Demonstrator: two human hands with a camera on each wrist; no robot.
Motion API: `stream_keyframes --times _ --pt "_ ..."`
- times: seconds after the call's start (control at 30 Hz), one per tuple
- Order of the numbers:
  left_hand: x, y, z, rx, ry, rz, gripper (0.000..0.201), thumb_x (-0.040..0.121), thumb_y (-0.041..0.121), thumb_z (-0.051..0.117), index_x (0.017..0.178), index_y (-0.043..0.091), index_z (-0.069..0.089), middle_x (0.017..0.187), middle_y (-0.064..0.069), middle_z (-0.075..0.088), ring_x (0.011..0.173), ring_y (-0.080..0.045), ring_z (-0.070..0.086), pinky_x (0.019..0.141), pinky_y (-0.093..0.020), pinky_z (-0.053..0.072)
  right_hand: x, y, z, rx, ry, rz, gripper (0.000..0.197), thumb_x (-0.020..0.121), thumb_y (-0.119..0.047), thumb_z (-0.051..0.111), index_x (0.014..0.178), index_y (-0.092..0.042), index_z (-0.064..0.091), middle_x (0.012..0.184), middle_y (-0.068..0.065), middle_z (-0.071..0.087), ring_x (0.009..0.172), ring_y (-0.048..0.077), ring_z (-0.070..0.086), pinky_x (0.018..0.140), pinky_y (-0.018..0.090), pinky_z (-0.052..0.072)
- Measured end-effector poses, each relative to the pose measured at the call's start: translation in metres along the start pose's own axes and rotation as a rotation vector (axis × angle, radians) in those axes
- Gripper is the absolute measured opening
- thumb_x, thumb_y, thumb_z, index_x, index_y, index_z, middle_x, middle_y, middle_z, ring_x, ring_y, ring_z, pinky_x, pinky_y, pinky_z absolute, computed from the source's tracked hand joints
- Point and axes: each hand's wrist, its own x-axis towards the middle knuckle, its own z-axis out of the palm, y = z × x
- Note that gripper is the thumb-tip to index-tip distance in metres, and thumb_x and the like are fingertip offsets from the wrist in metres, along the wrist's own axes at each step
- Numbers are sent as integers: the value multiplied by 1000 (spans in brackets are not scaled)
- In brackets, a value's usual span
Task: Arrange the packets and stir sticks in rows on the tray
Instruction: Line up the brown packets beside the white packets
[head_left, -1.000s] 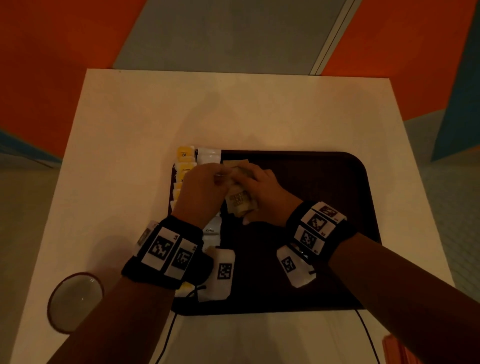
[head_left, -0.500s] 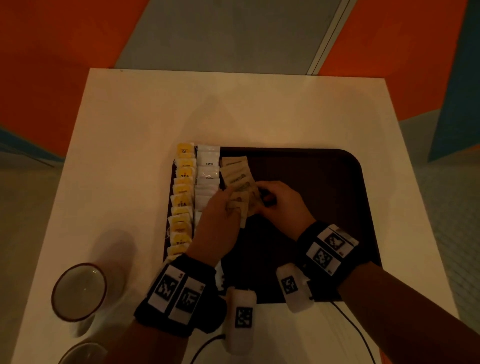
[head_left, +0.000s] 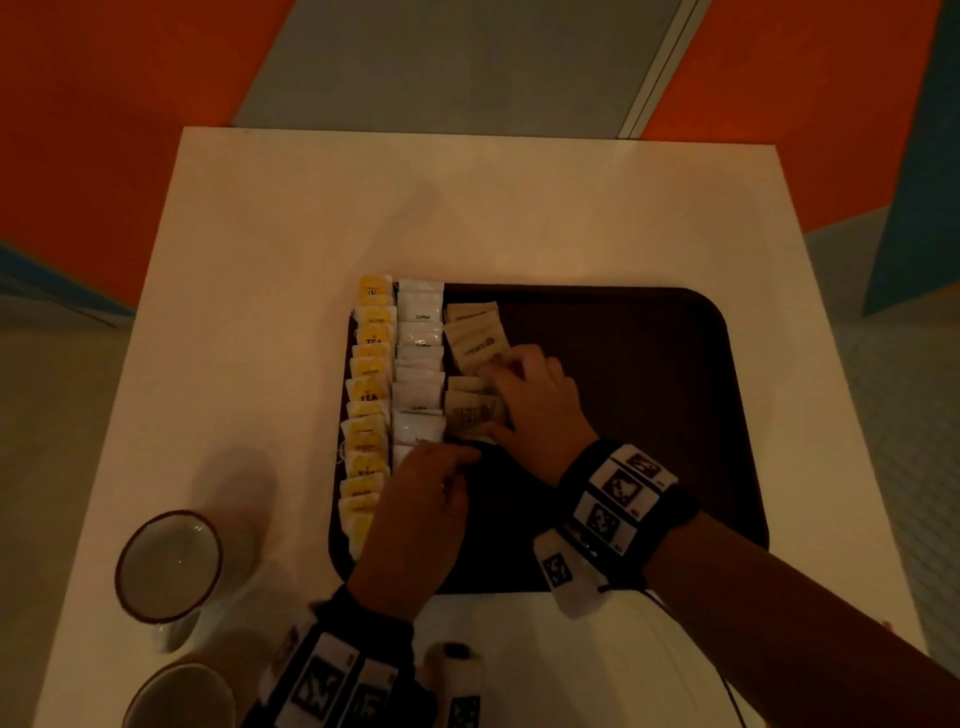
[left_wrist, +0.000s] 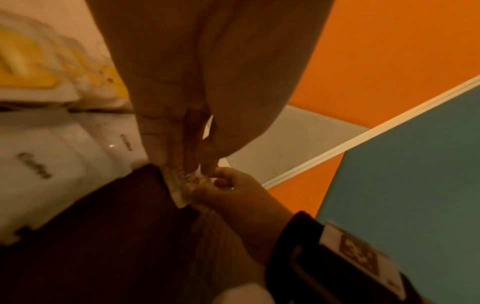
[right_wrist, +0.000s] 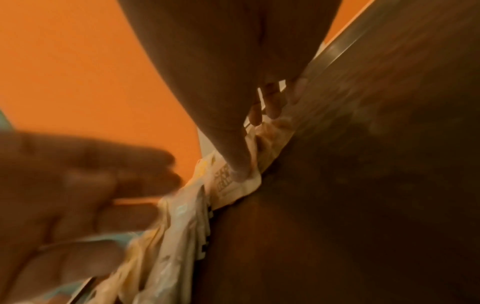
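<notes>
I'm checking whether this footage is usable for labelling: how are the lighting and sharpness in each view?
Head view: dim, warm light, yet the tray and the word Coffee on the white packets stay readable; edges bow from the wide lens. Left wrist view: orange cast, soft focus, packet print smeared. Right wrist view: worst, the left hand is motion-blurred and the tray side nearly black.

hands on brown packets, tray

head: above, looking down | wrists: close, low along tray | shared: brown packets
</notes>
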Motion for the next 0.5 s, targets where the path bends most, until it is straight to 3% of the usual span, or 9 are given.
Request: stream_keyframes --times 0.1,0.2,0.27,0.37,0.5 --pt "8 -2 7 50 4 -13 39 89 0 50 126 12 55 132 1 47 126 -16 43 108 -27 33 -6 10 1 61 51 -7 47 83 -29 62 127 -25 48 134 5 31 116 26 34 94 43 38" --pt "26 10 8 74 65 1 44 90 2 51 133 13 48 144 -10 37 133 -25 36 109 -37 36 -9 22 3 144 66 -31 46 83 -18 63 127 -21 51 139 11 30 118 30 35 100 42 38" --pt "41 15 5 186 67 28 49 89 8 55 136 15 44 141 -12 41 131 -29 37 107 -39 34 -10 28 4 230 85 -44 52 80 -11 66 130 -17 50 141 15 30 121 32 35 104 37 35" --pt "64 10 0 480 9 54 64 82 21 63 139 17 33 123 -7 57 113 -28 51 99 -37 32 -8 33 6 348 105 -39 60 77 -7 68 133 -12 46 138 15 33 126 29 37 109 37 34" --pt "77 14 -3 737 -69 12 65 80 28 66 134 19 30 108 -9 61 105 -32 53 89 -41 44 -4 33 2 450 70 7 59 80 -5 66 134 -14 45 132 10 39 115 17 46 99 24 40"
